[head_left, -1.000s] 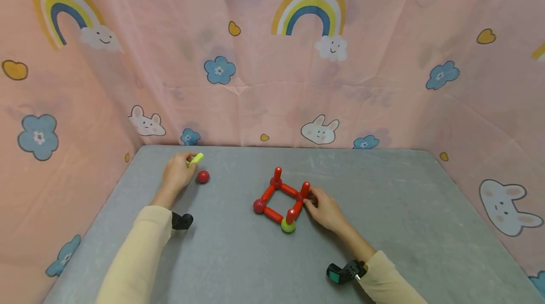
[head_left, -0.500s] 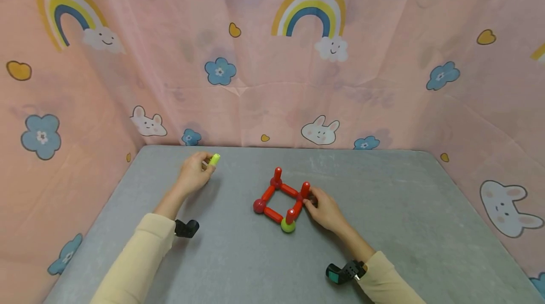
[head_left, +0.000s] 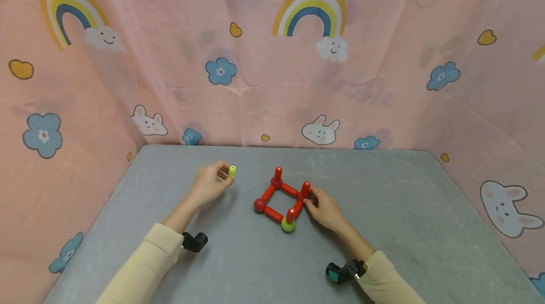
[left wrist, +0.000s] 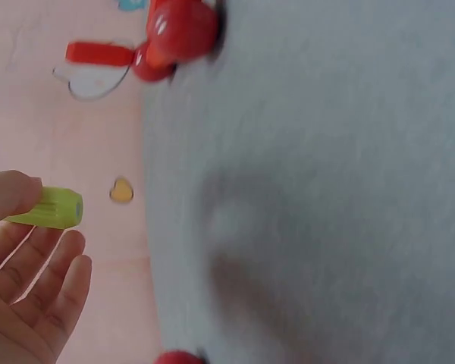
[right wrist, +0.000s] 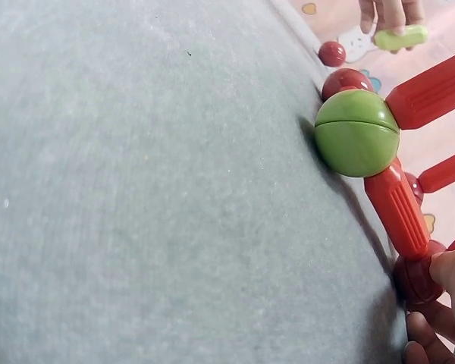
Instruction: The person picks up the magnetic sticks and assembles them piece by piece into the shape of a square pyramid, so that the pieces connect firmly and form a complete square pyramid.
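My left hand [head_left: 210,183] pinches a yellow-green ribbed rod [head_left: 232,171] between thumb and fingers, above the table and left of a square frame. Red rods [head_left: 272,214] joined by balls make up this frame, which lies flat. Its near ball is green [head_left: 288,225]; the left ball [head_left: 259,205] and the other two are red. Upright red rods stand on the far, right and near balls. At the right corner, my right hand [head_left: 325,209] grips the red ball [right wrist: 418,279] with thumb and fingertips. The left ball carries no upright rod.
A loose red ball [left wrist: 178,357] lies on the grey table [head_left: 404,209]; the left hand or arm hides it in the head view. Pink patterned cloth [head_left: 272,100] walls the table's back and sides. Each wrist wears a black camera mount [head_left: 347,272].
My left hand has carried the yellow-green rod rightward from beside the loose red ball toward the frame, turning the rod more upright. The right hand and frame have stayed put.
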{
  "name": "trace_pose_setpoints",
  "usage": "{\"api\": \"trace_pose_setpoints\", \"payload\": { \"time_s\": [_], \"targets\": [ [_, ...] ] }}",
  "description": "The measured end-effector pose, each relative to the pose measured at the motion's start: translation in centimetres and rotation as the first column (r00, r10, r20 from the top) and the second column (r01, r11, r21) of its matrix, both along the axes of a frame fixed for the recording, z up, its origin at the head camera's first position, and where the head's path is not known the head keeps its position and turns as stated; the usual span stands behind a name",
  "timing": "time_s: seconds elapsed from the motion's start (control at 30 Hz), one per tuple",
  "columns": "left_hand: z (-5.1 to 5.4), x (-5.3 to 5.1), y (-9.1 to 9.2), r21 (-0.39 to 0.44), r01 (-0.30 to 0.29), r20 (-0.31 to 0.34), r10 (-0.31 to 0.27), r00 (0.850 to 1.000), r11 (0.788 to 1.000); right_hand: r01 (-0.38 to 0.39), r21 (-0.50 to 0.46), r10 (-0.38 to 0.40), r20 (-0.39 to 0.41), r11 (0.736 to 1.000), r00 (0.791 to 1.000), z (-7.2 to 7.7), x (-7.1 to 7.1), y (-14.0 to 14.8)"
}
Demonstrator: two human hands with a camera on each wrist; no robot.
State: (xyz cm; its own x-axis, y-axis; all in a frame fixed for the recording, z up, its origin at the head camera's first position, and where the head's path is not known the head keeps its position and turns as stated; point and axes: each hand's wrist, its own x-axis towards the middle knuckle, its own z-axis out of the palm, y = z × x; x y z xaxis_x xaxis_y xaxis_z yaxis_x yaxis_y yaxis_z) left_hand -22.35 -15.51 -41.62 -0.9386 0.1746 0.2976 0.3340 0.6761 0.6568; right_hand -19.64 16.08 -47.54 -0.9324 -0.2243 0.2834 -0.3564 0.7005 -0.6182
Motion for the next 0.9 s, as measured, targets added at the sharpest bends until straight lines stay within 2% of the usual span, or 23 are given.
{"api": "trace_pose_setpoints", "payload": {
  "time_s": [0.17,0.27,0.5,0.7,0.9],
  "targets": [
    [-0.2,0.7,1.6,0.032,0.093,0.039,-0.094,0.995,0.995,0.004,-0.002,-0.004,0.002,1.000,1.000,-0.1,0.0,0.0],
    [-0.5,1.1,2.4,0.024,0.141,0.047,-0.142,0.989,0.990,0.006,0.003,-0.006,0.021,1.000,1.000,-0.1,0.0,0.0],
    [-0.8,1.8,3.8,0.013,0.205,0.028,-0.205,0.978,0.979,0.006,0.011,-0.006,0.025,1.000,1.000,-0.2,-0.1,-0.1],
    [-1.1,2.0,4.5,0.016,0.262,0.038,-0.262,0.964,0.965,0.000,0.010,0.000,0.015,1.000,1.000,-0.1,-0.1,0.0],
    [-1.7,2.0,5.0,0.022,0.280,0.059,-0.281,0.958,0.960,-0.004,0.011,0.004,0.029,1.000,1.000,-0.1,-0.1,0.0]
  ]
}}
